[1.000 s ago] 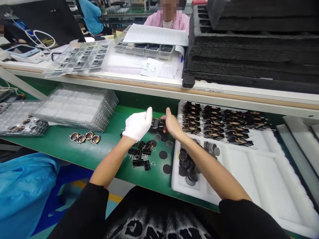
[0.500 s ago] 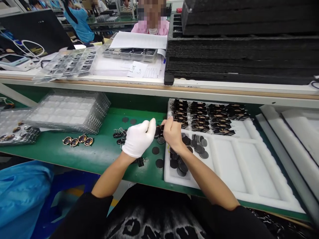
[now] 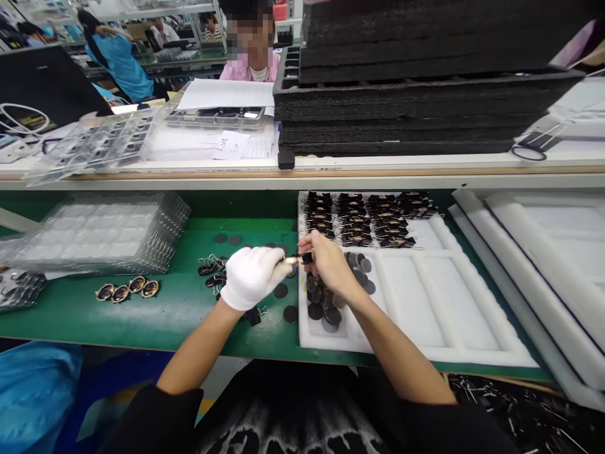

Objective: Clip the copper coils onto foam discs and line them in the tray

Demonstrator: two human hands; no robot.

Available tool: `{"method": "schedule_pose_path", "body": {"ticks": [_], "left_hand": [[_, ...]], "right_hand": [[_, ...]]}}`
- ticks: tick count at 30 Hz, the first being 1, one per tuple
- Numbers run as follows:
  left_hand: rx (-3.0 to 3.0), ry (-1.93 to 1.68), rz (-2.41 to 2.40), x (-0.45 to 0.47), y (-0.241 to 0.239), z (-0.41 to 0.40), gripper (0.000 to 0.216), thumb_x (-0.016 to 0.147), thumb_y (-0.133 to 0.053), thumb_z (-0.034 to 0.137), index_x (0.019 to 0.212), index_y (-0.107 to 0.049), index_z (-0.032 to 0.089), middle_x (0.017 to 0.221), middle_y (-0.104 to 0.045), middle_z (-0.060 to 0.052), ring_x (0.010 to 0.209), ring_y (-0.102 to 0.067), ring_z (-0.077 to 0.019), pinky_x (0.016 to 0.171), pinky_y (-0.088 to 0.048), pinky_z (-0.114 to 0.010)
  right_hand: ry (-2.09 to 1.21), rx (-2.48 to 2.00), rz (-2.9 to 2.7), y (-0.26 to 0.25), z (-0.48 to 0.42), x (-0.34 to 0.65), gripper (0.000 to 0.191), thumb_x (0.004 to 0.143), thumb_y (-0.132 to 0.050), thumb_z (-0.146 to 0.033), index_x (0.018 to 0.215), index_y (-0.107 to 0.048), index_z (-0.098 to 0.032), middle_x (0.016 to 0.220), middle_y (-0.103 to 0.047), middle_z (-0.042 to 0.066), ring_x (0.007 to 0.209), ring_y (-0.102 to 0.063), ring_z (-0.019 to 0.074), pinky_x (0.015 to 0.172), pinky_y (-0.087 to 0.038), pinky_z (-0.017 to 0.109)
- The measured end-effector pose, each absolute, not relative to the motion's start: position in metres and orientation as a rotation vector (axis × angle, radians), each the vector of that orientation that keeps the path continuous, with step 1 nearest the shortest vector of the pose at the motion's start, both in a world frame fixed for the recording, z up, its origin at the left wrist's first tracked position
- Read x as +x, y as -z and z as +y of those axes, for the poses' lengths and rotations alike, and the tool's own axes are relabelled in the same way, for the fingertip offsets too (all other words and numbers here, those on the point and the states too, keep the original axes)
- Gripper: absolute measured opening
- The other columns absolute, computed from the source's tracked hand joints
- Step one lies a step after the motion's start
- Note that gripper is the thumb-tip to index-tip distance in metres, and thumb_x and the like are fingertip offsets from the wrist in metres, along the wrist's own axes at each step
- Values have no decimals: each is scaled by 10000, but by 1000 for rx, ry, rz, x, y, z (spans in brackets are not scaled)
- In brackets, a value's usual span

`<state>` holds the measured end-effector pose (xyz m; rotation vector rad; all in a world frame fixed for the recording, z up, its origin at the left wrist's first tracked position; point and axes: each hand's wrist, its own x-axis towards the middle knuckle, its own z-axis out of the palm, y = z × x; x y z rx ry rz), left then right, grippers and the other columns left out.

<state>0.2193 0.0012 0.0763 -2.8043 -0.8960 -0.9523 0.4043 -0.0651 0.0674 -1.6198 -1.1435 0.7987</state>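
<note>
My left hand [image 3: 250, 277], in a white glove, is closed on a small gold-rimmed piece [image 3: 290, 260], seen nearly edge-on. My bare right hand [image 3: 328, 260] pinches a black binder clip [image 3: 307, 258] against the piece's right end. Whether the clip's jaws are around it I cannot tell. Loose binder clips [image 3: 212, 268] lie left of and below my glove. Dark round discs [image 3: 281, 291] lie on the green table, and more fill a near compartment of the white foam tray [image 3: 411, 252] beneath my right wrist. Rows of clipped pieces [image 3: 354, 221] occupy the tray's far part.
Several gold-rimmed brown lens pieces [image 3: 120, 292] lie on the left, before stacked clear plastic trays [image 3: 108, 230]. White foam trays [image 3: 553, 265] lean at the right. A shelf edge [image 3: 189, 180] crosses behind my hands, carrying black foam trays [image 3: 401, 113]. A person in pink [image 3: 258, 69] sits opposite.
My hands have tilted and drawn slightly apart, so the gold-rimmed piece and the clip now show between them. My right fist has loosened into a pinch. The whole view has shifted.
</note>
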Motion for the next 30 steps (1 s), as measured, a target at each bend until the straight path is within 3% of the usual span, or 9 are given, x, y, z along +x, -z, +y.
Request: {"method": "schedule_pose_path", "body": {"ticks": [3,6,9,12,15,20,30], "left_hand": [[-2919,855,-355,213,-75,4,544,932,-484,744,861,-724,261,822,-753,-86,614,-644,-174,522,-309,-329],[-3061,913,-91,218,-68,-1,546,878,-522,792,883,-719,282,797,-737,-76,572,-625,-172,491,-342,-315],[-3244,1272,-463,228,-65,-16,539,935,-478,711,1106,-690,246,930,-747,-109,740,-702,-216,631,-528,-342],[-3637,1065,-1176,237,-78,-34,429,965,-542,480,1324,-598,252,1128,-754,-79,863,-739,-195,768,-604,-327],[-3768,689,-1605,247,-95,-46,269,914,-622,394,1148,-687,277,1032,-774,-10,740,-727,-163,692,-603,-286],[-3861,527,-1698,262,-105,-51,119,895,-585,287,890,-700,259,807,-719,29,553,-656,-133,559,-548,-268],[-3841,450,-1840,278,-94,-60,130,872,-589,257,908,-713,269,657,-662,52,478,-597,-125,491,-506,-260]], "right_hand": [[-1045,-1554,-1162,-73,-90,417,798,1015,-169,-733,686,-667,-204,531,-635,35,329,-490,151,341,-351,284],[-1069,-1504,-1140,-73,-113,421,722,1020,-274,-705,615,-614,-214,464,-554,14,366,-478,153,362,-347,279],[-877,-1519,-1113,-71,-129,423,591,1034,-348,-623,701,-632,-224,560,-591,18,510,-558,182,489,-423,298],[-700,-1545,-1147,-68,-137,426,517,1028,-385,-573,750,-664,-237,599,-597,27,558,-565,206,590,-442,341],[-585,-1577,-1175,-64,-140,426,450,1013,-438,-526,757,-682,-248,595,-594,30,555,-576,220,626,-443,363],[-516,-1639,-1116,-53,-144,418,487,1056,-351,-444,742,-670,-252,592,-629,38,537,-607,233,610,-450,370],[-485,-1745,-943,-39,-159,410,547,1093,-271,-422,766,-674,-249,676,-697,71,643,-672,261,641,-466,378]]}}
